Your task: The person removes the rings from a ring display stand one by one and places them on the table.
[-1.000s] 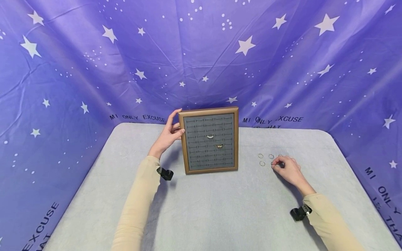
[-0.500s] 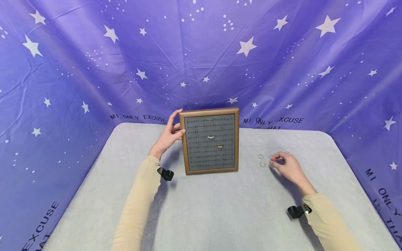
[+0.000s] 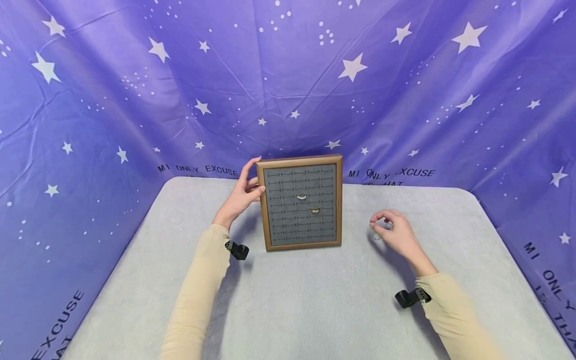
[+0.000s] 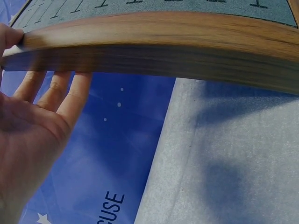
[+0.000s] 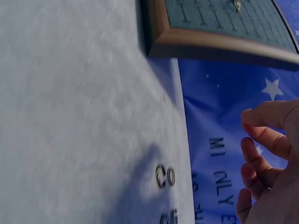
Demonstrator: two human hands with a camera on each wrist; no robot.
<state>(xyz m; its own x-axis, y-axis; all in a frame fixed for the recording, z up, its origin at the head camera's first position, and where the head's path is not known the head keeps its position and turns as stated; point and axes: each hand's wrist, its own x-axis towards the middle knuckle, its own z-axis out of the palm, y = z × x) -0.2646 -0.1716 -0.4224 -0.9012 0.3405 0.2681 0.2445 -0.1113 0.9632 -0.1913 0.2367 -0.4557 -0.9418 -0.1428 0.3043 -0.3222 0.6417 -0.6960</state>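
My left hand (image 3: 238,197) grips the left edge of a wood-framed ring display tray (image 3: 299,248). The thumb lies on the front of the frame and the fingers reach behind. Two rings sit in the tray's grey slotted pad: a silver one (image 3: 301,197) and a gold one (image 3: 315,210). My right hand (image 3: 396,235) hovers over the table, right of the tray, its fingers loosely curled and thumb close to the index fingertip. No ring shows between them. Loose rings (image 5: 171,177) lie on the table; the head view shows one (image 3: 376,237) below my fingertips, others partly hidden.
The tray stands upright on a pale grey cloth-covered table (image 3: 288,310). A purple star-patterned curtain (image 3: 279,70) hangs behind and at both sides, close to the table's back edge. Each wrist carries a small black camera (image 3: 411,298).
My right hand has moved left from the right-hand loose rings toward the tray and over the leftmost ones. My left hand and the tray have stayed in place.
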